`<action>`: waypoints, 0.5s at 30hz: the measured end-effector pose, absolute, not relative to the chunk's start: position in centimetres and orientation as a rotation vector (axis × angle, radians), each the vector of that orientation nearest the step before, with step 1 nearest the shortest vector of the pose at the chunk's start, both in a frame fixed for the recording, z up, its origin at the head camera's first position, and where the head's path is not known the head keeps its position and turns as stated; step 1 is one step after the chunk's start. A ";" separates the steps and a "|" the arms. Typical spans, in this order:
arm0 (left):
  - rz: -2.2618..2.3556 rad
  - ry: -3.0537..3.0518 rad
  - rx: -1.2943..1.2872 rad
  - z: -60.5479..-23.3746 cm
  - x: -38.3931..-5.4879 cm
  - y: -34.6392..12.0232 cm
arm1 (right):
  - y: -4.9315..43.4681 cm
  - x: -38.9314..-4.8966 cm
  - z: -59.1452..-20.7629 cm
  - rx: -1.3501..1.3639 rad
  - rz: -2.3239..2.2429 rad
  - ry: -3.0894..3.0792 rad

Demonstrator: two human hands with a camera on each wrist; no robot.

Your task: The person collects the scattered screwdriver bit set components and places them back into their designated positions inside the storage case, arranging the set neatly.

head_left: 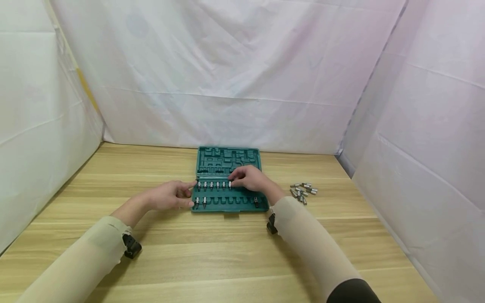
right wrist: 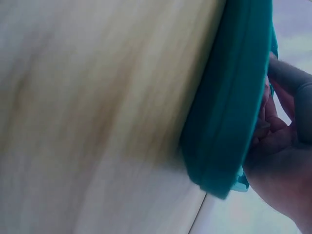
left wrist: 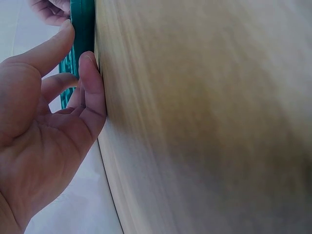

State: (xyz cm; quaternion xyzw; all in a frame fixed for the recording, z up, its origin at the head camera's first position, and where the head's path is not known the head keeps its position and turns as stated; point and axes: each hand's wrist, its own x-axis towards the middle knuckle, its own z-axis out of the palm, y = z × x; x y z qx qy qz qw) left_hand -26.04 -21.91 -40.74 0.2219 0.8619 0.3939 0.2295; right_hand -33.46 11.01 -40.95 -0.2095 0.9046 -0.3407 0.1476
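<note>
In the head view, a socket bit [head_left: 230,184] was pinched between the thumb and fingers of the right hand [head_left: 251,179], in the upper row of the open green case [head_left: 212,208] on the table [head_left: 242,256]. The bit was judged small, light, hard and slick, best taken by its silver end. The case was judged stiff and light, best steadied by its rim. Its left edge was touched by the left hand [head_left: 172,195], whose fingers were spread and unclenched. Loose bits [head_left: 312,191] were seen right of the case.

In the left wrist view, the case was shown just beyond the left hand, met by the thumb tip.

In the right wrist view, the right fingertips were largely hidden behind the case wall; the pinched bit could not be made out.
</note>
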 end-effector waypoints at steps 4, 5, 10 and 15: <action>1.077 2.377 0.615 -40.8 -26.0 -21.9 | 10.9 -33.4 -41.1 -0.614 -0.976 2.600; 1.076 2.378 0.616 -40.8 -26.0 -21.9 | 10.8 -33.4 -41.1 -0.614 -0.965 2.607; 1.089 2.370 0.623 -40.8 -26.0 -21.9 | 10.6 -33.3 -41.1 -0.590 -0.920 2.646; 1.095 2.371 0.626 -40.7 -25.9 -21.8 | 10.4 -33.4 -41.2 -0.574 -0.883 2.666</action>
